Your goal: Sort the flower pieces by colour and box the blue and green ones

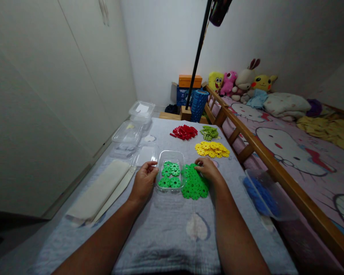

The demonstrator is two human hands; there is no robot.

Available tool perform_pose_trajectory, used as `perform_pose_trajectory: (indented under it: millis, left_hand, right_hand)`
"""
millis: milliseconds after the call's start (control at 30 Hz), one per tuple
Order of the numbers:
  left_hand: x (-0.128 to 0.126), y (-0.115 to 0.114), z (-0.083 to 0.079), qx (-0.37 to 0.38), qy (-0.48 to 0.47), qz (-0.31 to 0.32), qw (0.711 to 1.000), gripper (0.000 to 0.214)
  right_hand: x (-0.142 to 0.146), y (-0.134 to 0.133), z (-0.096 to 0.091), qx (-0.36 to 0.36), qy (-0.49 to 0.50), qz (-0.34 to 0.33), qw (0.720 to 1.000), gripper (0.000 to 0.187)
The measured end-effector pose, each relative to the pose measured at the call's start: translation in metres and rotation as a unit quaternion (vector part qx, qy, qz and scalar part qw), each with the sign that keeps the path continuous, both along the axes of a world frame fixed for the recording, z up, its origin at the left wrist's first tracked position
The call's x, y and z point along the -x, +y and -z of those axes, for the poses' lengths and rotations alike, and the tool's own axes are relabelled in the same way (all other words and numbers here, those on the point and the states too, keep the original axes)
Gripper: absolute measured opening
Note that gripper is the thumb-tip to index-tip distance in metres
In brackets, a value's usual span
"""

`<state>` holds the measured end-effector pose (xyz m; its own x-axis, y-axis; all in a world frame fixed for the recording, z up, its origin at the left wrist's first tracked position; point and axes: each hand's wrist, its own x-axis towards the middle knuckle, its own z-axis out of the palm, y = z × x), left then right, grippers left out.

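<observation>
A clear plastic box (171, 153) stands on the cloth with several green flower-shaped plastic discs lying flat inside. My left hand (145, 179) holds the box at its left wall, thumb and fingers against the side. Just right of the box spreads a pile of loose green plastic discs (194, 183). At that pile's upper right edge, my right hand (208, 169) has its fingers curled down and pinched on a green disc; the fingertips are partly hidden.
Yellow discs (212, 149), red pieces (185, 132) and light green pieces (209, 133) lie in heaps farther back. Clear lidded boxes (128, 132), a clear lid (145, 154) and folded cloth (103, 191) are left. A box of blue pieces (262, 196) sits right, by the wooden bed rail (246, 137).
</observation>
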<state>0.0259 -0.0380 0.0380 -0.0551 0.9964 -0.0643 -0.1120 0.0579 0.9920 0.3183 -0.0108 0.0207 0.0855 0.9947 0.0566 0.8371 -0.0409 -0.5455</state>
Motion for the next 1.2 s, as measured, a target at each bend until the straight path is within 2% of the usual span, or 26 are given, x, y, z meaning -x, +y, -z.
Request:
perform_pose_trajectory:
  millis: [133, 333, 433, 567, 700, 833, 933, 1067, 1200]
  left_hand:
    - [-0.001, 0.000, -0.001, 0.005, -0.001, 0.002, 1.000, 0.040]
    - [-0.001, 0.000, -0.002, 0.013, -0.009, 0.001, 1.000, 0.042]
    - [-0.001, -0.001, -0.004, 0.015, -0.007, 0.002, 1.000, 0.042]
    - [-0.002, -0.001, -0.005, 0.010, -0.005, 0.002, 1.000, 0.041]
    - [-0.002, -0.001, -0.004, 0.009, 0.000, 0.001, 1.000, 0.041]
    - [-0.002, -0.001, -0.004, 0.013, -0.007, -0.005, 1.000, 0.041]
    - [-0.002, -0.001, -0.004, 0.011, -0.008, -0.004, 1.000, 0.042]
    - [-0.002, -0.001, -0.005, 0.014, -0.007, -0.001, 1.000, 0.043]
    - [-0.003, -0.002, -0.009, 0.021, -0.003, -0.003, 1.000, 0.043]
  right_hand:
    - [0.002, 0.001, -0.001, 0.000, 0.104, 0.000, 0.995, 0.010]
    - [0.009, -0.007, -0.010, 0.005, 0.259, 0.028, 0.965, 0.011]
    - [0.008, -0.007, -0.009, 0.000, 0.298, 0.040, 0.954, 0.012]
    - [0.003, -0.002, -0.006, -0.027, 0.294, 0.045, 0.954, 0.015]
    - [0.008, 0.000, -0.020, -0.086, 0.317, 0.058, 0.943, 0.022]
    - [0.032, -0.006, -0.042, -0.141, 0.370, 0.011, 0.918, 0.025]
    - [0.054, -0.015, -0.054, -0.137, 0.320, -0.048, 0.936, 0.017]
    - [0.075, -0.025, -0.059, -0.114, 0.185, -0.116, 0.969, 0.004]
    - [0.085, -0.027, -0.059, -0.097, 0.068, -0.130, 0.984, 0.011]
